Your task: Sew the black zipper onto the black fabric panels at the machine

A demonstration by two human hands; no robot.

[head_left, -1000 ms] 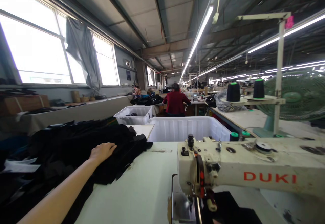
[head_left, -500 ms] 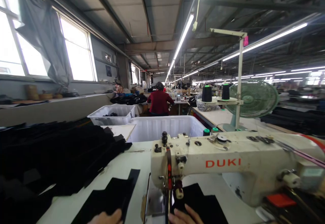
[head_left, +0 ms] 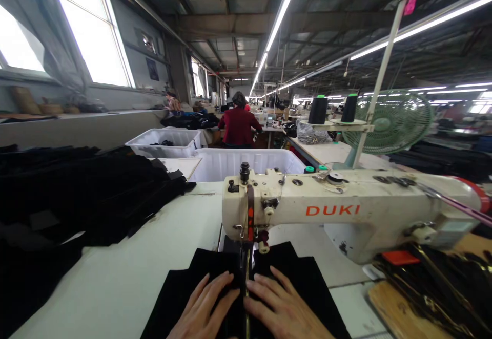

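Note:
My left hand [head_left: 207,305] lies flat on a black fabric piece [head_left: 172,288], its fingers stretched towards the needle area of the sewing machine [head_left: 300,206]. Just to the right, my right hand [head_left: 282,303] presses flat with spread fingers on a second black fabric piece [head_left: 317,282]. Between the two hands runs a narrow strip with a gold-coloured line, which looks like a zipper [head_left: 247,323], leading up under the machine's presser foot. The foot and needle are too dark to make out clearly.
A large heap of black fabric pieces [head_left: 77,206] covers the table's left side. Black strips with gold edges [head_left: 434,288] lie at the right. Behind the machine stand white plastic bins [head_left: 246,161], thread cones [head_left: 318,111] and a green fan [head_left: 392,121]. A person in red [head_left: 237,126] sits farther off.
My left hand has come right with its fabric piece, now beside the strip under the machine head. My right hand reaches further into view. The camera has tilted down.

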